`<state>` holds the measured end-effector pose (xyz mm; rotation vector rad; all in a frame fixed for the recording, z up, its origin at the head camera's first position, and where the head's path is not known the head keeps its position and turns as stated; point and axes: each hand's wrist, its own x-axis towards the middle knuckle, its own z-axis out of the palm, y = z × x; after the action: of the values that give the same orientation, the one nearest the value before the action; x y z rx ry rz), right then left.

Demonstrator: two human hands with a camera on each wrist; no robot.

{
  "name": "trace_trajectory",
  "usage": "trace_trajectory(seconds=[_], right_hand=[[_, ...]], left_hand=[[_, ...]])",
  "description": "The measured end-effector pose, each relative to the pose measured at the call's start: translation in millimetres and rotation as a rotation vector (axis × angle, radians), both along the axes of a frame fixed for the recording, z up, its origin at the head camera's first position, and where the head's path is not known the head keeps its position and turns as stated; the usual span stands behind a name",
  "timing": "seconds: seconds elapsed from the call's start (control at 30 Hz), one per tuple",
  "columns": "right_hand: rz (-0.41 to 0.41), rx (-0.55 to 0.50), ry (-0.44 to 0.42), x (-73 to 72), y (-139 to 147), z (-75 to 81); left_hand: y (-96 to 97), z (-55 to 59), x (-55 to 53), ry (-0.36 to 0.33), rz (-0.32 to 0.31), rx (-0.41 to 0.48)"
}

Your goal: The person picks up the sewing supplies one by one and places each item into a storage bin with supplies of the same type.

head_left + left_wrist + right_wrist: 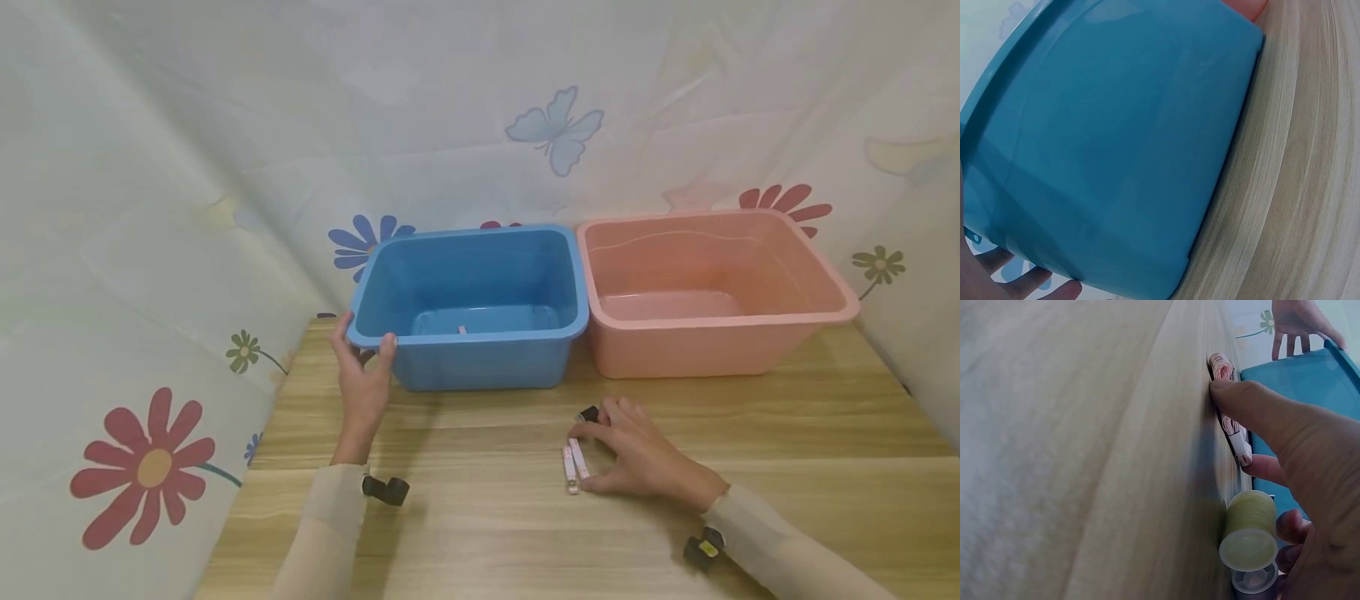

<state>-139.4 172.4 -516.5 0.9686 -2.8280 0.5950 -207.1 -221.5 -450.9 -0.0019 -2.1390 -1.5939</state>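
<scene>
My left hand (363,392) grips the front left corner of a blue plastic tub (480,362), its thumb on the near rim. In the left wrist view, the fingertips (1035,281) reach round the tub's side. My right hand (637,454) pinches a small folded pink-and-white tape (1234,427) on the table, between thumb and index finger at its ends. Beside it in the head view lies a similar pale strip (568,464). A pale yellow thread spool (1250,522) and a darker spool (1255,581) lie by the other fingers. A small pink-and-white piece (462,330) is inside the blue tub.
A pink plastic tub (690,350) stands against the blue one on its right. Both sit at the back of the wood-grain table (480,517). Behind and to the left hangs a pale curtain (420,100) printed with flowers and a butterfly.
</scene>
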Motion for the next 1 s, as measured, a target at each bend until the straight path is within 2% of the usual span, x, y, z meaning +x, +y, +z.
trace_trajectory(seconds=[0.2, 0.27, 0.47, 0.67, 0.77, 1.0], right_hand=[[-0.005, 0.017, -0.021, -0.6, -0.4, 0.8], [-0.005, 0.015, -0.028, -0.7, -0.5, 1.1], [-0.004, 0.010, -0.037, -0.3, -0.3, 2.4], [-0.007, -0.002, -0.038, -0.9, 0.5, 3.7], [-0.009, -0.003, -0.038, -1.2, 1.1, 3.9], [0.001, -0.018, -0.018, -1.1, 1.7, 5.6]], left_hand=[[8.2, 18.9, 11.1, -0.011, -0.024, 0.016], [6.7, 15.8, 9.3, -0.011, -0.019, 0.015], [-2.0, -4.4, -1.6, -0.013, 0.003, 0.012], [-3.5, -7.1, -2.7, -0.007, 0.008, 0.008], [-1.2, -1.1, 0.3, -0.011, 0.000, 0.006], [9.6, 23.9, 16.2, -0.021, -0.019, -0.015]])
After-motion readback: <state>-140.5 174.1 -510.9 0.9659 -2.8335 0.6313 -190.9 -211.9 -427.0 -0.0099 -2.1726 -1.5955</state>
